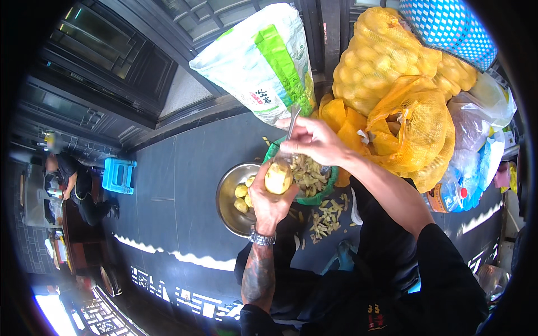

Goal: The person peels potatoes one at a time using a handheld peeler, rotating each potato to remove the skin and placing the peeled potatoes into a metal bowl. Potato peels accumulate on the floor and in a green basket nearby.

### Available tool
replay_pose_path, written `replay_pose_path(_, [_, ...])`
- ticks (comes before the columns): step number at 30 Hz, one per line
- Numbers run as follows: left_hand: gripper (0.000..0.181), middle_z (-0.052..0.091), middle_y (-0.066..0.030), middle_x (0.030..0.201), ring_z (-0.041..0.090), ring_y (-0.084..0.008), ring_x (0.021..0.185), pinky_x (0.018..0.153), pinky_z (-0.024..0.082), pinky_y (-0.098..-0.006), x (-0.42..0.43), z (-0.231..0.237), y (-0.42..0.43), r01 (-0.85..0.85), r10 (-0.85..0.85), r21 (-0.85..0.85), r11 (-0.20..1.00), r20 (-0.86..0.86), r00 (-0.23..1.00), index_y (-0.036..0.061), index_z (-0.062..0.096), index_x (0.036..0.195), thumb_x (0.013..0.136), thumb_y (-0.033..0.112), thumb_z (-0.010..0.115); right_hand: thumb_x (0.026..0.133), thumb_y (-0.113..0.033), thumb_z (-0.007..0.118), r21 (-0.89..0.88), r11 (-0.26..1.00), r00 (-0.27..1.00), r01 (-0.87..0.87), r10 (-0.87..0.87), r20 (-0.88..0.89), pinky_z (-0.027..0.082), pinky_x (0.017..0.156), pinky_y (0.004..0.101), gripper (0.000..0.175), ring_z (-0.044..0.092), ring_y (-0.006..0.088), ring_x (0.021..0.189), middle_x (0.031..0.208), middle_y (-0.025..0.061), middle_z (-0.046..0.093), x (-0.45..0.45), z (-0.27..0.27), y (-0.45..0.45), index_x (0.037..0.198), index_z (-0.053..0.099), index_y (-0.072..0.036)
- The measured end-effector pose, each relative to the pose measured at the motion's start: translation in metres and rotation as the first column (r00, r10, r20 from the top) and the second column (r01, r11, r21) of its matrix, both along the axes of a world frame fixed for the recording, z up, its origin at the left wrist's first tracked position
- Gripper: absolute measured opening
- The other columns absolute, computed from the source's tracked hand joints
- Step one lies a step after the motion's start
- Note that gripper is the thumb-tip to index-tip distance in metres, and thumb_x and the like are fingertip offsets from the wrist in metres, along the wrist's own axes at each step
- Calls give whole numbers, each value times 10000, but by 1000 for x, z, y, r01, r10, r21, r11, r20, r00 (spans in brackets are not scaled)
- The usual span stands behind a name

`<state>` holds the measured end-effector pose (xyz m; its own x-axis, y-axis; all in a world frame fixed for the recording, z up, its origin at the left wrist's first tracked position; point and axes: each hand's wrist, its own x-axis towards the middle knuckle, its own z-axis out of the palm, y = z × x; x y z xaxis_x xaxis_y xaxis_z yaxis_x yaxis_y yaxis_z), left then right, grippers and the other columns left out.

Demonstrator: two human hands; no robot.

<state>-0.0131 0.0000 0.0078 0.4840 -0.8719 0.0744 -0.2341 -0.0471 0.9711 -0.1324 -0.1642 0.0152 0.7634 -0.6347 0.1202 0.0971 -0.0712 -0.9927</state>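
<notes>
A mostly peeled, pale yellow potato [278, 178] sits in the grip of my left hand [269, 206], above the space between a bowl and a bin. My right hand [313, 140] holds a metal peeler [293, 122] by its handle, just beyond the potato; its working end is blurred. Under my hands stands a bin lined with a green bag [335, 178], full of potato peelings [309, 176]. To its left, several peeled potatoes [241, 191] lie in a stainless steel bowl [227, 212], partly hidden by my left hand.
Loose peelings [328, 220] litter the dark floor [168, 189]. Yellow mesh sacks of potatoes [370, 59] and a white woven sack [235, 63] stand ahead. Plastic bottles [449, 195] sit at right. A person [73, 176] is at far left near a blue plastic stool [119, 175].
</notes>
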Motion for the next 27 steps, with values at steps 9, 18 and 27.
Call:
replay_pose_path(9, [590,667,-45,1034,633,-133,933,850,525,-286,11,-2,1,-12,9,-22,1000,-155,988,-9,586,1208,637,17,731,928,-100,693,86,982,960,-169,144,242,536,834,256,441,642,102,901,961,49,644,-2,-5,36,1324,542,22])
replay_pose_path(18, [588,670,-35,1003,639,-130,902,836,524,-261,7,-1,3,36,-48,-78,996,-167,985,-4,588,1199,627,-37,722,905,-148,732,158,984,981,86,-111,156,535,772,233,436,664,90,863,953,71,717,-4,0,-4,1284,588,13])
replay_pose_path(27, [584,649,-71,1001,637,-171,888,784,531,-277,4,-3,4,217,-240,-273,937,-51,969,3,551,1205,640,-35,693,876,-155,765,215,924,947,315,-290,-141,483,691,228,319,614,83,774,906,29,695,0,-5,-8,1146,636,-45])
